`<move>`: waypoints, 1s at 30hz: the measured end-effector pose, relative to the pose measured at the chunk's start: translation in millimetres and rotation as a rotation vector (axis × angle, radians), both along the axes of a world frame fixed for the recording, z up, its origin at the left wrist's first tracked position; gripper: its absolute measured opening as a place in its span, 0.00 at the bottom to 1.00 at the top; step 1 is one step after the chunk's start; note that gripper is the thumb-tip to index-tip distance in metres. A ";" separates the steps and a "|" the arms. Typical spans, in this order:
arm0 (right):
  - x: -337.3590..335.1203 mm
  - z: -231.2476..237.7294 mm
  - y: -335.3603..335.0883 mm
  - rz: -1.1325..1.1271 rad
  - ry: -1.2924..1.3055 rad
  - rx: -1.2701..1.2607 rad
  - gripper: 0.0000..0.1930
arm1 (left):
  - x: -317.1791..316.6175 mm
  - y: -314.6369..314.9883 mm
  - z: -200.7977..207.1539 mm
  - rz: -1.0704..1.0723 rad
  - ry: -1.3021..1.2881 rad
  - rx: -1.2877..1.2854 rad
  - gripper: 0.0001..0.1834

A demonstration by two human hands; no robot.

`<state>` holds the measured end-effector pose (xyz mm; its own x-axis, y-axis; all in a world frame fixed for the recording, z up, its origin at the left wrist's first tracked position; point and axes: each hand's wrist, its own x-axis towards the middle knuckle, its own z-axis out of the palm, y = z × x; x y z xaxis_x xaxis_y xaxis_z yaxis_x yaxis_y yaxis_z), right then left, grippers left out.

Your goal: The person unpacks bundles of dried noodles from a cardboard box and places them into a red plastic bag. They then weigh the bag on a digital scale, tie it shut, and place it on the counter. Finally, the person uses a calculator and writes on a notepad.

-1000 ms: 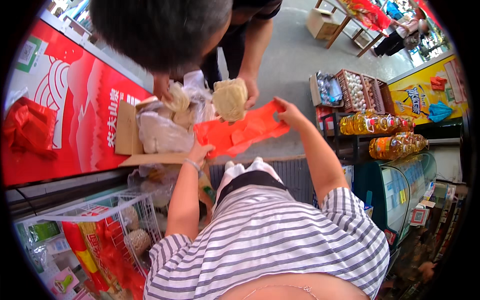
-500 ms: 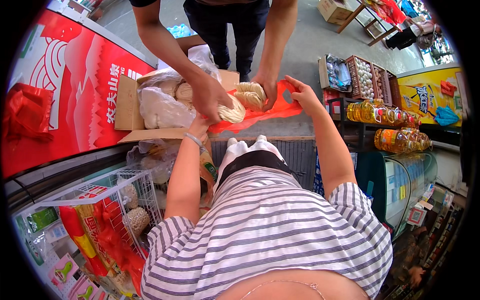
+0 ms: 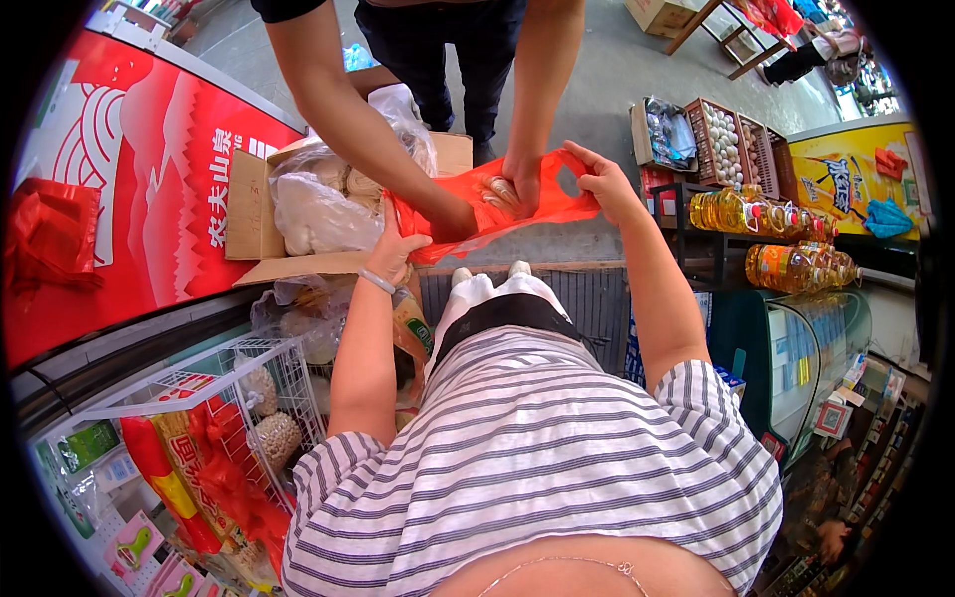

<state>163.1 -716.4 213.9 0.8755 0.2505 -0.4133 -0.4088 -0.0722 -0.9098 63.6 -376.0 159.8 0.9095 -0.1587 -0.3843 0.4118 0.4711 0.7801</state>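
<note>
A person in a striped top (image 3: 537,428) stretches a red plastic bag (image 3: 502,225) between both hands, out at twelve o'clock from the chest. The left hand (image 3: 394,249) grips the bag at its eight-o'clock end, thumb laid over the rim; the right hand (image 3: 605,186) clutches a handle loop at the two-o'clock end. That eight-to-two line is the bag's long axis, and its mouth gapes along it.

A bundle of pale noodles (image 3: 497,196) sits in the mouth, about midway: toward two o'clock from the left hand, nine from the right, neither clearly nearer. Closest are the hands of a facing person (image 3: 438,60), reaching down from twelve o'clock. The facing person's left hand (image 3: 523,184) is against the noodles, its fingertips out of my sight; the other hand, the facing person's right (image 3: 453,219), dips into the bag near the left-hand end, and I cannot tell whether it grasps anything.

At ten o'clock from the left hand, near it, an open cardboard box (image 3: 249,204) holds clear plastic wrapping (image 3: 323,214). Egg trays (image 3: 718,139) stand at two o'clock from the right hand, oil bottles (image 3: 761,214) at three.
</note>
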 end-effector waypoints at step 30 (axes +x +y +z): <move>-5.8 4.7 4.6 0.002 0.020 0.038 0.32 | -26.1 -10.2 -7.3 -0.050 -0.047 0.355 0.61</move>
<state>157.3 -711.9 218.6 0.8665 0.2683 -0.4210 -0.4271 -0.0383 -0.9034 37.5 -386.2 152.5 0.9220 -0.0674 -0.3812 0.3870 0.1482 0.9101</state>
